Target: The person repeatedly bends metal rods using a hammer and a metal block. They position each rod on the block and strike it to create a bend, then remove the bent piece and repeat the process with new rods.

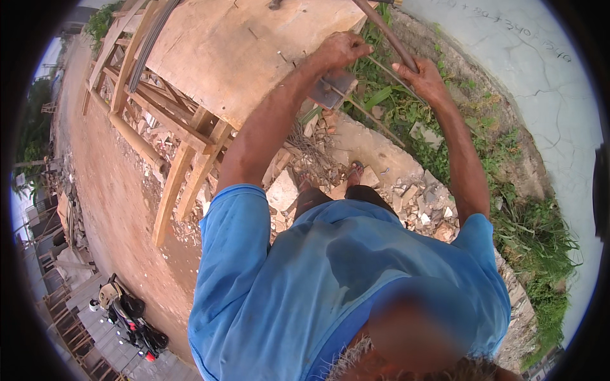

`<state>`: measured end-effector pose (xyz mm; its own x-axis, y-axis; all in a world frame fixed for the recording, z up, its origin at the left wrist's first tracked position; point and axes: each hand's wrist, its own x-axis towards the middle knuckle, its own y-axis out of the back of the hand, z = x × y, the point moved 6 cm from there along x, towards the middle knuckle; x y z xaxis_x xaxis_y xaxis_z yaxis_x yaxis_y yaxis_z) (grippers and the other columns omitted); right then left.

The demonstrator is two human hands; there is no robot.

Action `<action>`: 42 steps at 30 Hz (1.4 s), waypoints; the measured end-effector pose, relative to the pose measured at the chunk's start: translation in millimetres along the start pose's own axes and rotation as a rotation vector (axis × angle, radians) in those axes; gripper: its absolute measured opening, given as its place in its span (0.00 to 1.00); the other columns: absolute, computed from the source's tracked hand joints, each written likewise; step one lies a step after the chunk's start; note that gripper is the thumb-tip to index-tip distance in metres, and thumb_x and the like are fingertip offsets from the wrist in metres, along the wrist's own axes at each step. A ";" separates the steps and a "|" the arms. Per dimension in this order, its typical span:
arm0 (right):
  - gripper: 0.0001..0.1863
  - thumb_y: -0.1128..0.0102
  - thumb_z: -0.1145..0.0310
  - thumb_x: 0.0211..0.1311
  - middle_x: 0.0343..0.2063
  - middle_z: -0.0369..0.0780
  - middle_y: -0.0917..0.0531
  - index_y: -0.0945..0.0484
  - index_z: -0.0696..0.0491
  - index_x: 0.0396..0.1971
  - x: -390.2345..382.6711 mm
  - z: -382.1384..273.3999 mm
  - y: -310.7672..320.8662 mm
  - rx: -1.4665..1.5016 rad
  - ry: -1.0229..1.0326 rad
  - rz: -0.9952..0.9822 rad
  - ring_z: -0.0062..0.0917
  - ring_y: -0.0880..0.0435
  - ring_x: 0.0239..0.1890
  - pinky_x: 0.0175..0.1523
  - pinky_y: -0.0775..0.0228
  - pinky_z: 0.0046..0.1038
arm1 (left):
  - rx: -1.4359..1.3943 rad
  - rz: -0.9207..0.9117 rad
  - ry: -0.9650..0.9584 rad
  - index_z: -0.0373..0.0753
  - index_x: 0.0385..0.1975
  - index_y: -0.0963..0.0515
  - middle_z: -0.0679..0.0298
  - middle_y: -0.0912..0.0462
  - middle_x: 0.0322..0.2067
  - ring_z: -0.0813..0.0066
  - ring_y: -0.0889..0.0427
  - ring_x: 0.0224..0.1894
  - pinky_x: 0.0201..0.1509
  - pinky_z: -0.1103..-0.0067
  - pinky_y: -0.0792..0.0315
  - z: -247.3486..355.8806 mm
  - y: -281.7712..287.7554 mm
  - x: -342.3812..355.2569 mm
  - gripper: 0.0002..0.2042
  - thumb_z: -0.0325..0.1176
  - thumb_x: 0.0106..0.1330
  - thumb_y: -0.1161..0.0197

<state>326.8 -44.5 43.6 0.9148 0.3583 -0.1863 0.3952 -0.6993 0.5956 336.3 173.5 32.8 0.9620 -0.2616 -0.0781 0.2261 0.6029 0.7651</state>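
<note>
Rod (389, 72) just off board (210, 54); left hand's (343, 51) fingers seemingly together on rod's end, right hand (424, 80) clamped round bar (384, 25). Loose right grip could swing bar into left fingers.

A loose blue T-shirt (273, 279) is worn, its short sleeves (235, 213) plainly hemmed, its neckline edged in deeper blue, its front marked by a darker patch (356, 263); dark legwear (370, 198) and open sandals (356, 169) are worn below
</note>
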 end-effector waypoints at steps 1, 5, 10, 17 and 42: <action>0.27 0.34 0.44 0.62 0.16 0.33 0.26 0.20 0.57 0.41 -3.7 1.3 11.8 -0.073 0.007 0.022 0.20 0.27 0.19 0.25 0.36 0.30 | 0.036 0.029 -0.046 0.37 0.40 0.18 0.51 0.16 0.38 0.55 0.17 0.40 0.48 0.65 0.26 1.6 -0.5 0.6 0.21 0.50 0.67 0.44; 0.33 0.39 0.37 0.62 0.18 0.37 0.23 0.19 0.58 0.44 -44.3 20.4 62.8 -0.185 0.077 0.090 0.24 0.22 0.24 0.29 0.32 0.33 | 0.167 0.092 -0.127 0.39 0.40 0.20 0.51 0.17 0.38 0.48 0.19 0.44 0.50 0.60 0.28 -1.3 -7.9 6.2 0.19 0.49 0.68 0.45; 0.23 0.36 0.46 0.64 0.16 0.36 0.25 0.17 0.54 0.37 -75.9 81.4 108.2 -0.510 -0.043 0.017 0.23 0.24 0.22 0.29 0.32 0.32 | 0.184 0.167 -0.295 0.38 0.39 0.19 0.50 0.17 0.36 0.50 0.19 0.42 0.50 0.60 0.27 0.9 -11.8 5.1 0.19 0.49 0.69 0.48; 0.13 0.32 0.57 0.58 0.16 0.44 0.21 0.18 0.53 0.28 -61.1 86.8 129.1 -0.817 0.191 -0.085 0.37 0.20 0.20 0.29 0.30 0.39 | 0.272 0.032 -0.119 0.37 0.28 0.18 0.51 0.18 0.27 0.53 0.18 0.35 0.44 0.60 0.25 11.0 -11.2 4.0 0.22 0.50 0.70 0.50; 0.19 0.40 0.53 0.66 0.17 0.49 0.21 0.19 0.53 0.24 -10.4 63.3 126.3 -0.998 0.448 0.052 0.49 0.20 0.24 0.30 0.30 0.44 | 0.270 0.078 -0.159 0.42 0.37 0.14 0.55 0.14 0.33 0.53 0.16 0.41 0.50 0.62 0.24 6.5 -11.6 9.2 0.24 0.57 0.67 0.45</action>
<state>372.4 -175.7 71.3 0.7352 0.6768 0.0385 -0.0735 0.0231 0.9970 341.5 159.2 27.3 0.9339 -0.3500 0.0723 0.0833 0.4099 0.9083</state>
